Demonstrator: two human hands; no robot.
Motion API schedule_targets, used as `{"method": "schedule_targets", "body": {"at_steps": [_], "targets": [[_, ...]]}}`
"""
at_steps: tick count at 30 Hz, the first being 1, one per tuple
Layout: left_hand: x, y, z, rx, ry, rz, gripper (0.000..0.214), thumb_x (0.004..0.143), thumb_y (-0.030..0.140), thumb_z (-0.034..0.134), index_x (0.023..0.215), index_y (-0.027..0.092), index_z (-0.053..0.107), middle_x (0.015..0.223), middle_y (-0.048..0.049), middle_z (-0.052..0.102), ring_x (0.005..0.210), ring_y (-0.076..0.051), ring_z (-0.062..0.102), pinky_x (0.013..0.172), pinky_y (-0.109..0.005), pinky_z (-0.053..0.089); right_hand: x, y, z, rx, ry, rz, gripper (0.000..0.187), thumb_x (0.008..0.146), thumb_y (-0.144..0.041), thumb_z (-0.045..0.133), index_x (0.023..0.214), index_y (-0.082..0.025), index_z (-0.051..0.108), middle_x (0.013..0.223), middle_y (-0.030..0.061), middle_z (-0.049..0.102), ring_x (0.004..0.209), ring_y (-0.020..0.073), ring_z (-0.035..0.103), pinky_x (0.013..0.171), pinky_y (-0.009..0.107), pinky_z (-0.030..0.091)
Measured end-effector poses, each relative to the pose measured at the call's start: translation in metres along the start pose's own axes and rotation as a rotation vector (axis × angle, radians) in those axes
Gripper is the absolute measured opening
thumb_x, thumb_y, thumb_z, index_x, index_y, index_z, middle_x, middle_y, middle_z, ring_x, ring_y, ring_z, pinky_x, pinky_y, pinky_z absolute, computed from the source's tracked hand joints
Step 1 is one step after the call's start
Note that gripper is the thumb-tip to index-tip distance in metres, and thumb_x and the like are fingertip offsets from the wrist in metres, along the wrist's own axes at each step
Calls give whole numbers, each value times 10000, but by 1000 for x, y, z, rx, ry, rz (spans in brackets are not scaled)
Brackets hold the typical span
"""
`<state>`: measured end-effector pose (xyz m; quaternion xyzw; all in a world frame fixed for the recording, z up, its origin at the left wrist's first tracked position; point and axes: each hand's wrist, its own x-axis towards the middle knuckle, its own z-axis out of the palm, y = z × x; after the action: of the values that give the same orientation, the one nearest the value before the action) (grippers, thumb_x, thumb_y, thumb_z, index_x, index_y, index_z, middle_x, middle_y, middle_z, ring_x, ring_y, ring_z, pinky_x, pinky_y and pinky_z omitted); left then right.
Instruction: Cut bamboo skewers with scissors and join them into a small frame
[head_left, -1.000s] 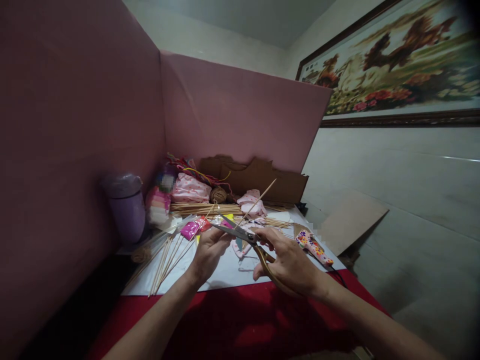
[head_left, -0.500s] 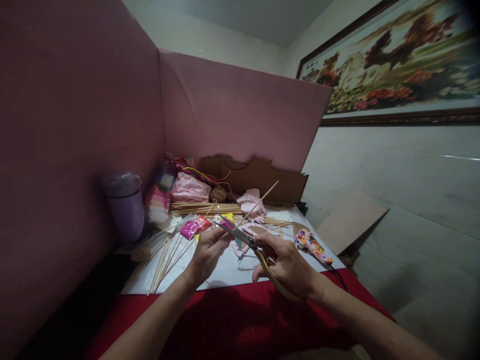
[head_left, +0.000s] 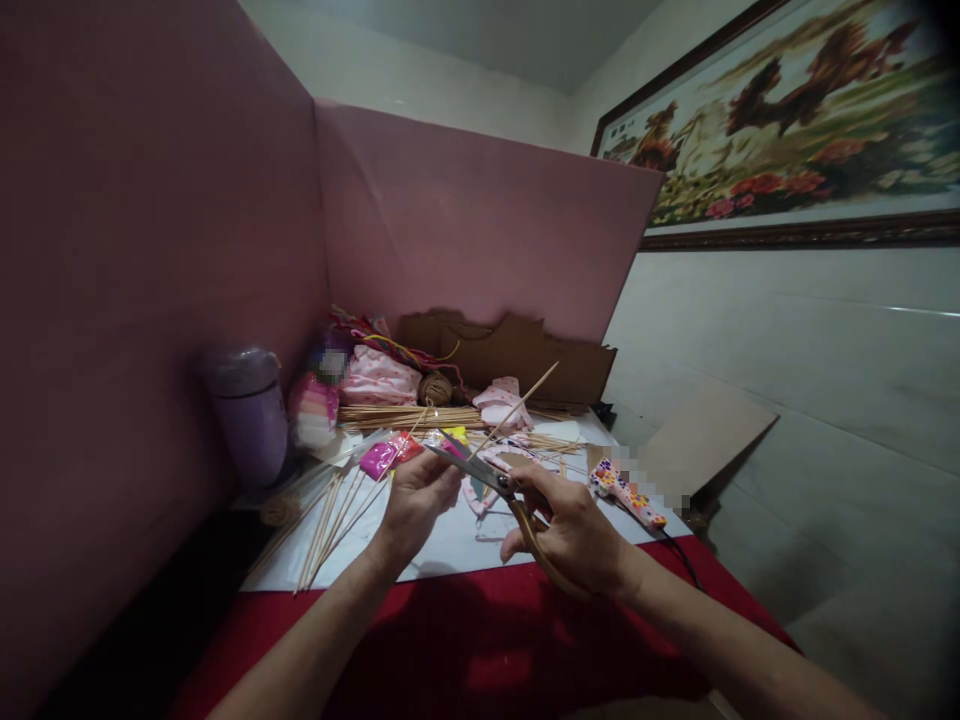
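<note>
Red cloth covers the table edge nearest the camera, just in front of the white sheet. Right hand is over the sheet's near right part, fingers curled through and gripping the handles of the scissors, blades pointing left. Left hand is over the sheet's middle, fingers pinched closed on the low end of a thin stick that slants up and right above the sheet and crosses the blades; cannot tell how far the blades are apart. Loose sticks fan over the sheet's left edge. Patterned glue gun lies on the sheet's right edge. Pink packets sit on the sheet just beyond the left hand. Stick bundle, twine ball and pink fabric lie at the sheet's far side. Purple cup stands left of the sheet. Cardboard and a pink partition rise behind the sheet.
</note>
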<state>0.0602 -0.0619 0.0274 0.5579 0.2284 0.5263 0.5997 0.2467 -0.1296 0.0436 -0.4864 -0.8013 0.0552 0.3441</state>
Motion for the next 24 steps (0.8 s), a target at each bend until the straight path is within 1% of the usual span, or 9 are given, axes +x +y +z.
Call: {"method": "schedule_targets", "body": {"at_steps": [2,5,8,10,13,15,17,20,24], "targets": [[0,4,-2,-63,-70,-88,270,665,366,690,665,130,560,446,87,319,372,-19,246,374,-173,156,-1,4,0,-32,7,-49,544,605,-531,745,962,-199,507,772,11,577,647,141,510,563,240,398],[1,6,-8,-119,-152,-210,227,607,287,707,640,127,550,425,71,379,341,-22,268,349,-172,126,0,11,-1,-75,11,-136,587,592,-562,737,977,-183,506,767,16,563,638,138,503,566,242,399],[1,6,-14,-140,-227,-326,154,557,184,684,608,119,553,414,43,438,330,-32,312,340,-175,147,2,16,-6,-88,-7,-226,630,586,-595,717,1008,-172,515,784,27,563,644,138,504,574,243,404],[0,6,-17,-153,-291,-405,120,552,161,663,585,111,559,399,40,427,325,-26,303,342,-173,162,4,18,-10,-85,-30,-276,660,587,-624,693,1028,-165,518,791,34,565,650,140,507,577,245,408],[0,7,-19,-168,-362,-494,91,547,144,644,608,94,599,385,46,404,316,-17,278,339,-165,162,6,18,-12,-74,-58,-317,684,595,-668,646,1026,-152,522,769,37,563,635,138,501,568,247,410],[-1,7,-20,-175,-380,-519,86,538,132,639,608,89,612,382,47,400,311,-16,274,334,-163,162,5,17,-13,-68,-58,-335,671,611,-680,623,1009,-149,527,748,33,559,612,132,489,553,245,404],[0,7,-20,-185,-388,-511,82,539,137,648,594,90,611,389,41,409,313,-18,289,331,-162,170,4,17,-12,-66,-52,-345,641,626,-670,622,990,-150,534,737,28,556,596,124,478,543,240,398],[1,8,-19,-202,-379,-456,117,549,174,680,591,90,611,388,36,417,316,-21,301,329,-162,181,2,17,-10,-66,-41,-328,601,622,-634,660,963,-153,541,706,10,547,566,110,456,521,228,380],[1,9,-16,-234,-325,-395,205,526,236,740,574,99,596,375,47,400,317,-27,308,324,-165,189,0,17,-8,-55,-22,-293,578,609,-600,697,953,-161,545,686,-8,538,547,98,442,504,216,366]]}}
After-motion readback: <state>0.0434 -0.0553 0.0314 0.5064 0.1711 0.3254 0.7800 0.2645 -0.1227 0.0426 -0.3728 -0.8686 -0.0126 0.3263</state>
